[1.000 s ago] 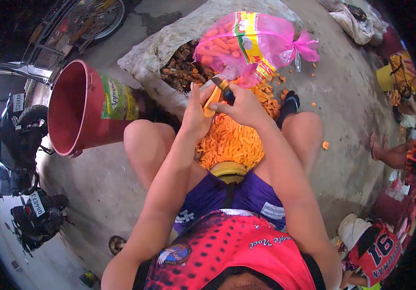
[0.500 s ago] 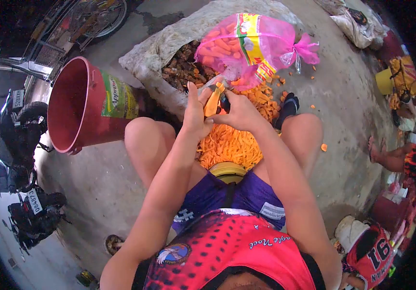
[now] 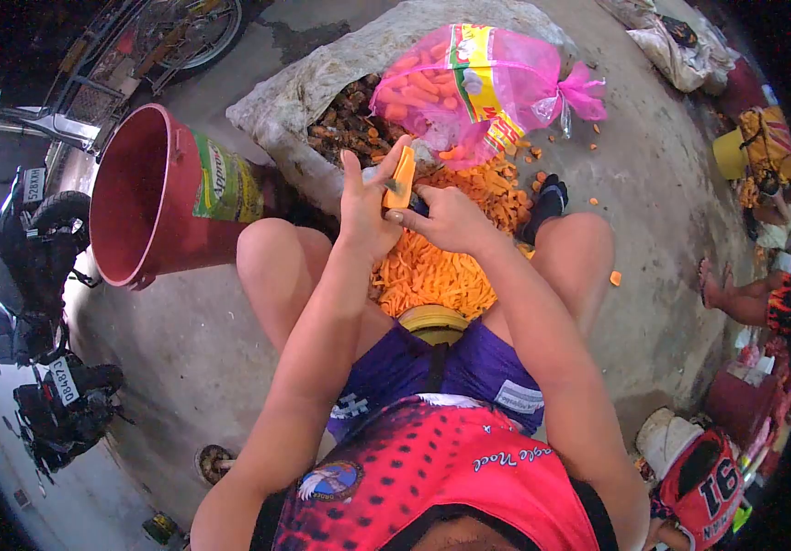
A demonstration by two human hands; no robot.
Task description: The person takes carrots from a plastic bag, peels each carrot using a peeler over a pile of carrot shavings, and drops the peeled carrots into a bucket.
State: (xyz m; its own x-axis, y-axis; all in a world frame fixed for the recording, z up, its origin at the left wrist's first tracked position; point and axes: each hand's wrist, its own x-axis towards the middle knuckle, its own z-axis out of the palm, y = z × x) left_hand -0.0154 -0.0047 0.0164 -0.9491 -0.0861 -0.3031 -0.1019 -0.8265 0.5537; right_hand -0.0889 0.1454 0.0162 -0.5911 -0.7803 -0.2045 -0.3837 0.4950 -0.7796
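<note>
My left hand grips a peeled-looking orange carrot, its thumb and forefinger pointing up and away from me. In my right hand is a small dark-handled tool, mostly hidden by the fingers, close against the carrot's near end; I cannot tell if it is a knife or a peeler. Beneath both hands lies a heap of orange carrot peelings, between my legs. Beyond them, a pink mesh bag holds several orange carrots, beside an open white sack of dirt-covered carrots.
A large red bucket lies tipped at my left. Something round and yellow sits between my thighs. Parked motorcycles line the left side. A person's bare foot and another person's red shirt show at right. Carrot scraps dot the concrete floor.
The carrot has turned more upright and shifted slightly left in my left hand. My right hand and the tool have moved slightly down, nearer the carrot's lower end.
</note>
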